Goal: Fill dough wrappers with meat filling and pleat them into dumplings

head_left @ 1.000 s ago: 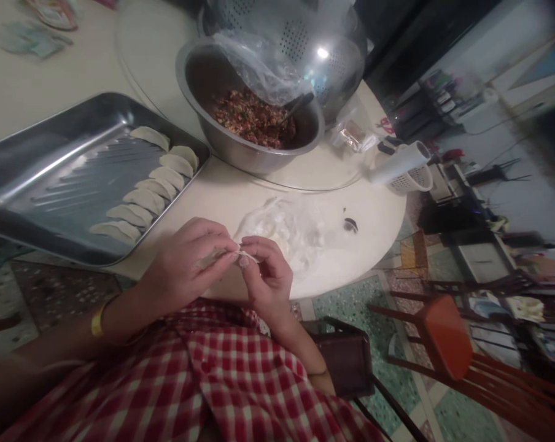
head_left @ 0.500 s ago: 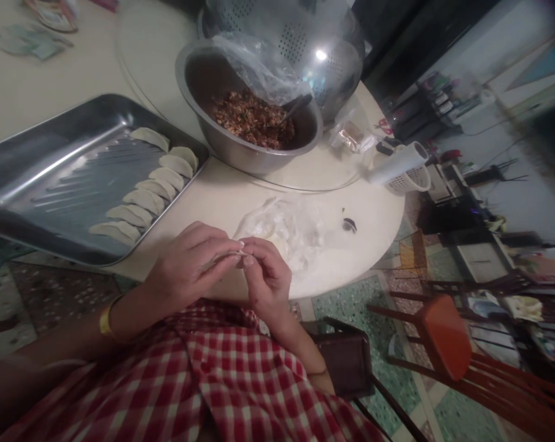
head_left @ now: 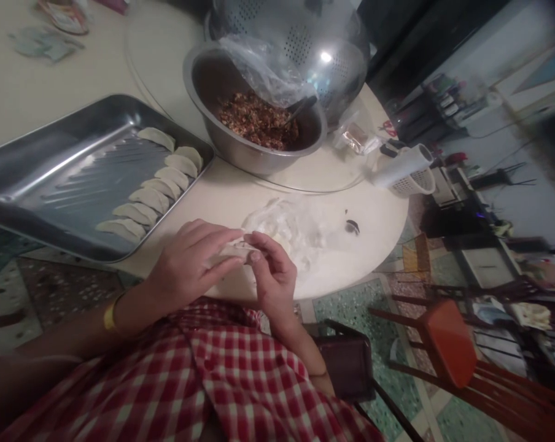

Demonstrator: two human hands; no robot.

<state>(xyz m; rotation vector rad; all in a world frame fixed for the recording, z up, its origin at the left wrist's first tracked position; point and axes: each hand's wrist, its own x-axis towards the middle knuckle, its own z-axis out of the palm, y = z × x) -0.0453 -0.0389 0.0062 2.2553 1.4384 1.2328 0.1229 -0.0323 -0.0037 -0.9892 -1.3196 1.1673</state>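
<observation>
Between my two hands, over the table's near edge, is a dumpling [head_left: 236, 251] of pale dough, with a little filling showing along its top. My left hand [head_left: 188, 255] curves round its left side, thumb below and fingers above. At the other end, my right hand [head_left: 272, 270] pinches the dough between thumb and forefinger. Just beyond the right hand lies a crumpled clear plastic bag [head_left: 300, 233] with pale wrappers partly visible inside. To the left, a metal tray [head_left: 75, 166] holds a row of several folded dumplings [head_left: 149, 199] along its right side.
Behind the hands stands a steel bowl [head_left: 254, 161] of minced filling [head_left: 259, 120], with a utensil and plastic film in it. A big metal colander [head_left: 337, 67] is behind it. A white basket [head_left: 415, 182] with a plastic roll sits at the right edge. An orange chair [head_left: 447, 344] stands at right.
My fingers have parted slightly, so more of the dumpling and its filling shows between them. The whole view has shifted a little, with the tray and bowl appearing further right.
</observation>
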